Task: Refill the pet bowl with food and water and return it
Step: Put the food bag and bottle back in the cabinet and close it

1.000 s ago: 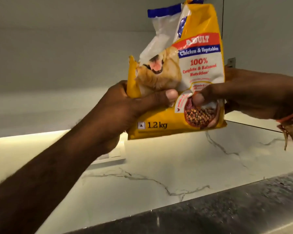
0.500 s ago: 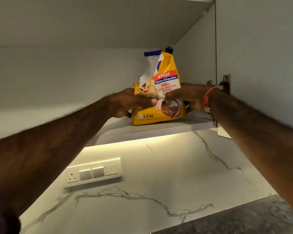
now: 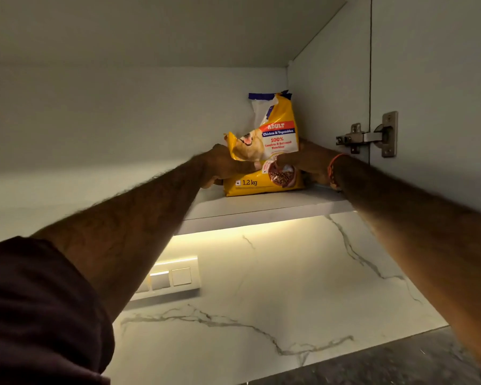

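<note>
Yellow pet food bag (image 3: pixel 264 162) stood upright on cabinet shelf (image 3: pixel 261 207). Left hand (image 3: pixel 225 165) and right hand (image 3: pixel 303 162) gripped its sides, thumbs across front.

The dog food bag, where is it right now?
The dog food bag stands upright on the cabinet shelf, in its right back corner near the door hinge, gripped by the left hand and right hand.

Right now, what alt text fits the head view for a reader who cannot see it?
Both hands, left and right, hold a yellow dog food bag upright on a cabinet shelf, in its right back corner. The open door's hinge is to the right; below are a lit marble wall and switches.
</note>
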